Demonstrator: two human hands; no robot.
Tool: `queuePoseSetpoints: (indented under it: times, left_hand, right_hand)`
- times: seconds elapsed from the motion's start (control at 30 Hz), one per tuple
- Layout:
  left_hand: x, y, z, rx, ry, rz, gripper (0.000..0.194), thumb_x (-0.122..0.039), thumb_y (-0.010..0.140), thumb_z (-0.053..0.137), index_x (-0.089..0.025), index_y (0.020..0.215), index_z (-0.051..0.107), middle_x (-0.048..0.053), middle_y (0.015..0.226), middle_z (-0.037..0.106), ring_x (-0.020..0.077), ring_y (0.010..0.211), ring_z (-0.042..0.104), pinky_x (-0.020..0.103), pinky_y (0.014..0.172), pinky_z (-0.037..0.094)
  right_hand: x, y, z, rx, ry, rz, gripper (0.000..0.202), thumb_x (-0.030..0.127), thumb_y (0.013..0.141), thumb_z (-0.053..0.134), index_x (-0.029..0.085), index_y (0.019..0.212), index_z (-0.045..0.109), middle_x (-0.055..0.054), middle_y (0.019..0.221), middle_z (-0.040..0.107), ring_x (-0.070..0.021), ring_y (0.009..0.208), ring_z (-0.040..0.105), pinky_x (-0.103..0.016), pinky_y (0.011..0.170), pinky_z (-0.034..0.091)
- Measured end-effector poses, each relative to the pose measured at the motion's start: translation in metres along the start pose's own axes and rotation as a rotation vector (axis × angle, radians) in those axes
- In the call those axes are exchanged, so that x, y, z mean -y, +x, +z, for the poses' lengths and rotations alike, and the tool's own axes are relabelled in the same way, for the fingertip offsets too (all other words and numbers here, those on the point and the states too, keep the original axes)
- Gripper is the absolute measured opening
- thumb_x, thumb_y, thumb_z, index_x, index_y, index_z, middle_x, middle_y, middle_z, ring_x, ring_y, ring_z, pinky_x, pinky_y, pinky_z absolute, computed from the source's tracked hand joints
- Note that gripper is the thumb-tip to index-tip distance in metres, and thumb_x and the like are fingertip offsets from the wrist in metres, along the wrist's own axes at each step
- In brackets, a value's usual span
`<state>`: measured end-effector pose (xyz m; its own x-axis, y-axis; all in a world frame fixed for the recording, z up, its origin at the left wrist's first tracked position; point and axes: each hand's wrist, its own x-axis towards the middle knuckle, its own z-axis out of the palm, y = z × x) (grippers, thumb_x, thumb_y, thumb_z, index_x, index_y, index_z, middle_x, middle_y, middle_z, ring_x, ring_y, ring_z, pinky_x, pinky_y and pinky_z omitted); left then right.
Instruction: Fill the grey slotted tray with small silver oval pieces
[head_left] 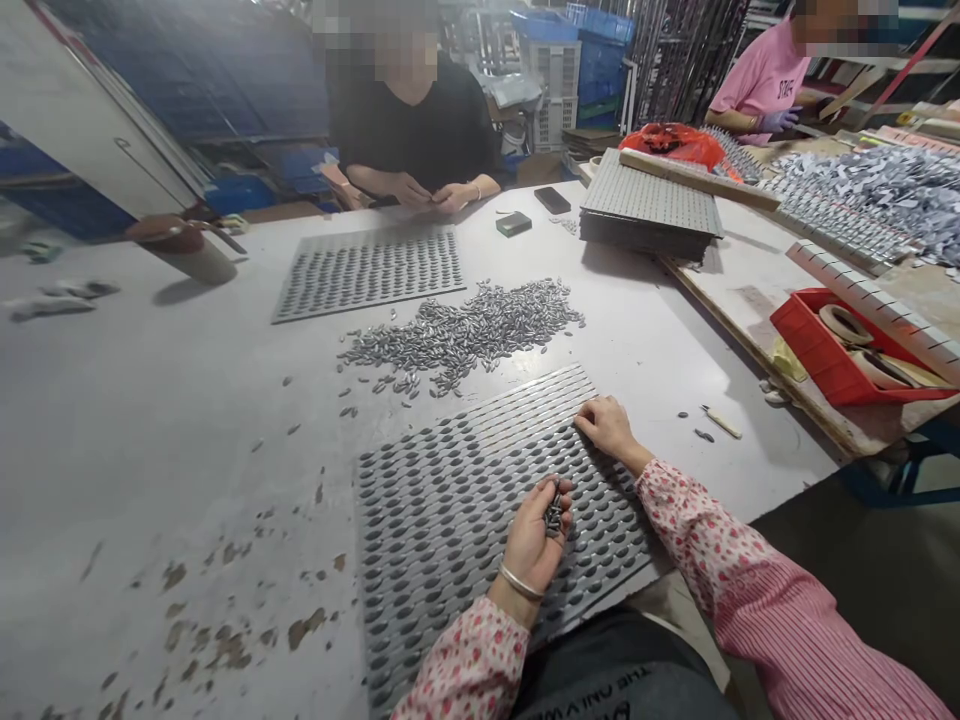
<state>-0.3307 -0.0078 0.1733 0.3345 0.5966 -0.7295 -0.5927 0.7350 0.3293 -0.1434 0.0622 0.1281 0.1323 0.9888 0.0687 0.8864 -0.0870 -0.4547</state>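
Note:
My left hand [531,540], palm up and fingers curled, cups several small dark grey oval pieces [553,515] above the slotted board. My right hand [604,426] is closed with its fingertips down at the board's right side, by the border between filled and bare rows. Whatever it pinches is hidden. The grey board [450,530] lies flat in front of me, its nearer rows set with oval pieces. Bare slots show in its far right part. Just beyond it is a loose pile of the same pieces [480,330] on the white table [187,400].
Across the table sits a person in black [420,130], hands together behind another filled board [375,270]. Stacked boards [649,200] stand at the back right. A red bin [825,350] holds tape rolls. A small pointed tool [722,422] lies right of my right hand.

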Motion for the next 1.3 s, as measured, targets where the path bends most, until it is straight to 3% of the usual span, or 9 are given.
queuePoseSetpoints:
  times: [0.13,0.27,0.43,0.5,0.8,0.97,1.07,1.17,1.3]
  left_hand:
    - [0.0,0.0,0.001,-0.003,0.005,0.024,0.012,-0.009,0.076,0.06,-0.013,0.088,0.062,0.004,0.078,0.062,0.0061,0.059,0.056,0.013,0.047,0.045]
    - [0.0,0.002,0.004,-0.056,0.0,0.035,0.009,-0.011,0.075,0.063,-0.013,0.083,0.061,0.002,0.076,0.061,0.0052,0.057,0.055,0.012,0.045,0.044]
    - [0.002,0.007,0.007,-0.095,0.008,0.067,0.014,-0.013,0.071,0.068,-0.015,0.083,0.061,0.001,0.074,0.062,0.0056,0.057,0.057,0.012,0.046,0.045]
    - [0.003,0.009,0.008,-0.1,0.002,0.088,0.014,-0.012,0.071,0.068,-0.016,0.082,0.062,0.0,0.072,0.063,0.006,0.058,0.058,0.012,0.046,0.045]
    - [0.0,0.009,0.01,-0.093,0.003,0.125,0.011,-0.009,0.075,0.062,-0.015,0.084,0.063,0.003,0.079,0.066,0.0085,0.065,0.062,0.015,0.053,0.05]
    - [-0.008,0.001,0.015,-0.074,-0.002,0.034,0.015,-0.009,0.082,0.051,-0.01,0.093,0.062,0.009,0.086,0.065,0.0114,0.071,0.063,0.018,0.056,0.052]
    - [-0.009,-0.003,0.014,-0.073,0.026,0.001,0.01,-0.012,0.083,0.052,-0.011,0.088,0.06,0.005,0.076,0.062,0.0062,0.056,0.057,0.013,0.043,0.044]
    - [-0.006,-0.002,0.011,-0.022,-0.001,-0.032,0.009,-0.018,0.084,0.052,-0.011,0.082,0.057,0.002,0.067,0.056,0.0033,0.047,0.049,0.011,0.036,0.035]
    - [-0.005,-0.003,0.01,0.015,-0.026,-0.076,0.012,-0.016,0.085,0.047,-0.01,0.09,0.056,0.005,0.073,0.058,0.0052,0.051,0.05,0.013,0.04,0.039]
  right_hand:
    - [-0.001,-0.001,0.0,-0.043,-0.047,-0.021,0.013,0.027,0.079,0.058,0.018,0.07,0.06,-0.006,0.079,0.061,-0.0187,0.08,0.047,-0.03,0.075,0.035]
    - [0.004,-0.006,-0.01,-0.052,0.11,-0.045,0.014,0.028,0.081,0.056,0.017,0.073,0.06,-0.005,0.08,0.06,-0.0177,0.081,0.049,-0.032,0.079,0.037]
    - [0.027,-0.03,-0.026,0.29,0.533,-0.25,0.019,0.035,0.081,0.059,0.017,0.085,0.063,-0.002,0.081,0.062,-0.0148,0.078,0.054,-0.026,0.07,0.042]
    - [0.037,-0.039,-0.029,0.349,0.641,-0.241,0.021,0.036,0.08,0.059,0.017,0.085,0.063,-0.002,0.078,0.062,-0.0132,0.074,0.054,-0.024,0.065,0.042]
    - [0.036,-0.038,-0.025,0.309,0.733,-0.139,0.02,0.035,0.081,0.056,0.015,0.077,0.062,0.0,0.071,0.06,-0.0114,0.067,0.053,-0.022,0.061,0.041]
    - [0.002,-0.005,-0.023,0.088,0.429,0.038,0.017,0.027,0.081,0.052,0.016,0.073,0.063,-0.001,0.07,0.063,-0.013,0.067,0.054,-0.024,0.065,0.04]
    - [-0.017,0.008,-0.018,0.067,0.181,0.084,0.013,0.024,0.078,0.056,0.017,0.071,0.064,-0.002,0.073,0.065,-0.0147,0.072,0.053,-0.026,0.072,0.038]
    - [-0.024,0.009,-0.011,0.07,0.131,0.091,0.013,0.025,0.078,0.057,0.018,0.07,0.065,-0.003,0.075,0.066,-0.0164,0.076,0.052,-0.028,0.075,0.036]
    - [-0.021,0.007,-0.006,0.036,0.046,0.078,0.014,0.027,0.08,0.056,0.019,0.073,0.064,-0.003,0.08,0.065,-0.0174,0.081,0.05,-0.028,0.077,0.035]
